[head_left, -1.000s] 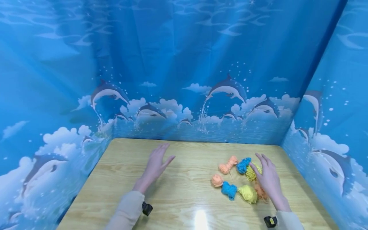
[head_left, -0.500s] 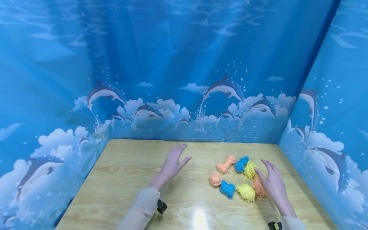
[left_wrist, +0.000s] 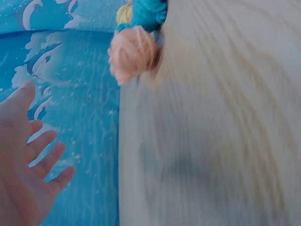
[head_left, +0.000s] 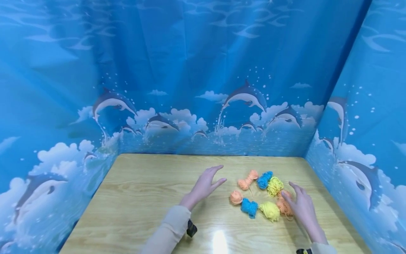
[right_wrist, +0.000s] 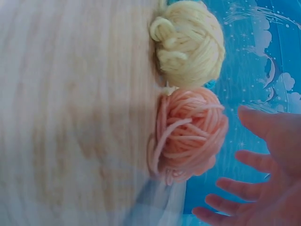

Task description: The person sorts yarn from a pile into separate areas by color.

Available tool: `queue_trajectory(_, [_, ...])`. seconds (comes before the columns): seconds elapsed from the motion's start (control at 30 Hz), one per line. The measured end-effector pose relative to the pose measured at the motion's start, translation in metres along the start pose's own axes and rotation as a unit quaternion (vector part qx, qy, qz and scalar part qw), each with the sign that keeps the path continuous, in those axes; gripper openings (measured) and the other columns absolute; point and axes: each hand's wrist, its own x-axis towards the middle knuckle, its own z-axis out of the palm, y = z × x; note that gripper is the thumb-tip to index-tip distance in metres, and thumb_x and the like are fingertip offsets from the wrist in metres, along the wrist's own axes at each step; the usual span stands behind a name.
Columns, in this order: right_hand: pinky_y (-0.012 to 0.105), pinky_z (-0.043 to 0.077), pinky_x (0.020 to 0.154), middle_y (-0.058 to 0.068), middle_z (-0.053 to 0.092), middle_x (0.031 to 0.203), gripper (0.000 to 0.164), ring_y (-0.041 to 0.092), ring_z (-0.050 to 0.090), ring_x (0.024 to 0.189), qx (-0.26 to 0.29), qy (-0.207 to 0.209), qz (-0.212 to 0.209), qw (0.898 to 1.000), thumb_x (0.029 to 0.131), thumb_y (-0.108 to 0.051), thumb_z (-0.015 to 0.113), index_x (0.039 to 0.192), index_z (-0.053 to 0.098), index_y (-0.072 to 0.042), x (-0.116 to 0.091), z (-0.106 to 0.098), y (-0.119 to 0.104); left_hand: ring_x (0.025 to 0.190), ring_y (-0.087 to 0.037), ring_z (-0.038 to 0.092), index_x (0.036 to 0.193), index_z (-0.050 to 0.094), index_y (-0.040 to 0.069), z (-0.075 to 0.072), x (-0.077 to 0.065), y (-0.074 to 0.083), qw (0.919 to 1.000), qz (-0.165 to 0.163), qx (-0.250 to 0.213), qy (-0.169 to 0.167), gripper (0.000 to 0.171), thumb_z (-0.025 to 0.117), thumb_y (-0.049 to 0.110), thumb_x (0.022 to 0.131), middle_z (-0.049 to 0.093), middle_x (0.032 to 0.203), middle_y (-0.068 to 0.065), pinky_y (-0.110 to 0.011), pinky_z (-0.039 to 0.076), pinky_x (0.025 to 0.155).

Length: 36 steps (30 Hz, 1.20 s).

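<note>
Balls and small skeins of yarn lie in a loose ring on the right half of the table. My left hand (head_left: 203, 185) hovers left of them with fingers spread, holding nothing. Nearest to it are a peach yarn ball (head_left: 236, 197) and a peach skein (head_left: 247, 180). My right hand (head_left: 302, 208) is at the ring's right side, fingers apart and nothing in them, beside an orange yarn ball (head_left: 284, 203). Between these lie a front blue skein (head_left: 249, 208), a front yellow ball (head_left: 270, 211), a back blue skein (head_left: 264, 180) and a back yellow bundle (head_left: 275, 186).
The wooden table (head_left: 142, 197) reaches back to a blue dolphin-printed curtain (head_left: 177, 88), which also hangs along both sides. A bright light reflection lies on the table's near middle. Black wrist cameras sit at both sleeves.
My left hand has moved right across the table, closer to the yarn. The right hand has drawn slightly nearer to me, uncovering the back yellow bundle and the orange ball. The view has shifted slightly.
</note>
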Motion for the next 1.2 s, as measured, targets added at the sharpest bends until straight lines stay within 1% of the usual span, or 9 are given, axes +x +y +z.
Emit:
queue_trajectory(0.23, [0.076,0.036,0.099,0.045,0.036,0.143,0.073,0.064,0.04,0.124,-0.002,-0.015,-0.011,1.0,0.099,-0.034,0.065,0.15,0.035,0.009,-0.005,0.003,0.003,0.135,-0.026,0.052,0.152,0.046,0.016,0.024,0.001,0.008,0.9992,-0.004,-0.008,-0.039,0.064,0.063,0.046,0.098,0.05,0.152,-0.006,-0.046,0.044,0.113])
queue_trajectory(0.37, [0.074,0.042,0.095,0.044,0.037,0.143,0.073,0.062,0.045,0.121,-0.005,-0.025,-0.008,1.0,0.098,-0.033,0.067,0.149,0.036,0.009,-0.004,0.003,0.005,0.138,-0.026,0.049,0.153,0.045,0.016,0.034,0.0,0.012,0.9975,0.004,-0.017,-0.069,0.069,0.069,0.044,0.095,0.049,0.153,-0.005,-0.046,0.041,0.115])
queue_trajectory(0.5, [0.066,0.05,0.09,0.041,0.041,0.143,0.073,0.057,0.054,0.117,0.03,-0.036,0.018,0.999,0.099,-0.035,0.066,0.15,0.037,0.008,-0.003,0.002,0.007,0.141,-0.026,0.045,0.152,0.047,0.016,0.042,-0.003,0.014,0.9947,0.007,-0.023,-0.1,0.072,0.075,0.041,0.091,0.05,0.153,-0.003,-0.048,0.037,0.118])
queue_trajectory(0.63, [0.061,0.053,0.088,0.038,0.046,0.141,0.071,0.052,0.059,0.115,0.067,-0.045,0.049,0.996,0.1,-0.036,0.065,0.15,0.038,0.007,-0.002,0.001,0.01,0.134,-0.023,0.052,0.148,0.052,0.016,0.048,-0.005,0.014,0.9923,0.018,-0.022,-0.121,0.067,0.077,0.038,0.09,0.055,0.148,-0.002,-0.044,0.042,0.114])
queue_trajectory(0.7, [0.06,0.053,0.089,0.037,0.049,0.14,0.069,0.05,0.06,0.115,0.069,-0.046,0.057,0.995,0.1,-0.036,0.065,0.148,0.04,0.007,-0.001,0.001,0.012,0.126,-0.02,0.057,0.144,0.056,0.015,0.05,-0.005,0.013,0.9914,0.025,-0.025,-0.126,0.062,0.077,0.036,0.09,0.059,0.142,-0.002,-0.038,0.047,0.109])
queue_trajectory(0.77, [0.061,0.052,0.092,0.036,0.05,0.139,0.067,0.05,0.06,0.116,0.073,-0.045,0.062,0.994,0.099,-0.035,0.066,0.146,0.044,0.006,0.0,0.001,0.014,0.114,-0.015,0.062,0.138,0.061,0.014,0.051,-0.005,0.012,0.9909,0.032,-0.029,-0.127,0.055,0.078,0.034,0.09,0.064,0.133,-0.001,-0.03,0.052,0.099])
queue_trajectory(0.93, [0.058,0.054,0.091,0.034,0.055,0.134,0.06,0.049,0.062,0.114,0.084,-0.038,0.072,0.993,0.096,-0.03,0.07,0.141,0.052,0.005,0.0,0.002,0.019,0.095,-0.005,0.06,0.128,0.067,0.014,0.053,-0.004,0.011,0.9903,0.047,-0.03,-0.127,0.044,0.081,0.026,0.088,0.068,0.115,0.003,-0.016,0.052,0.081])
queue_trajectory(1.03, [0.057,0.055,0.088,0.034,0.056,0.133,0.058,0.049,0.063,0.112,0.087,-0.037,0.076,0.993,0.096,-0.028,0.071,0.14,0.053,0.005,0.001,0.002,0.02,0.094,-0.002,0.06,0.126,0.068,0.014,0.055,-0.003,0.011,0.9906,0.052,-0.025,-0.124,0.045,0.084,0.022,0.085,0.068,0.115,0.003,-0.015,0.051,0.081])
queue_trajectory(1.2, [0.059,0.053,0.09,0.034,0.057,0.132,0.055,0.048,0.065,0.11,0.085,-0.031,0.069,0.994,0.094,-0.024,0.073,0.137,0.055,0.006,0.001,0.002,0.02,0.098,-0.004,0.061,0.125,0.068,0.014,0.057,-0.002,0.011,0.9914,0.049,-0.023,-0.119,0.046,0.086,0.02,0.083,0.068,0.117,0.003,-0.017,0.052,0.085])
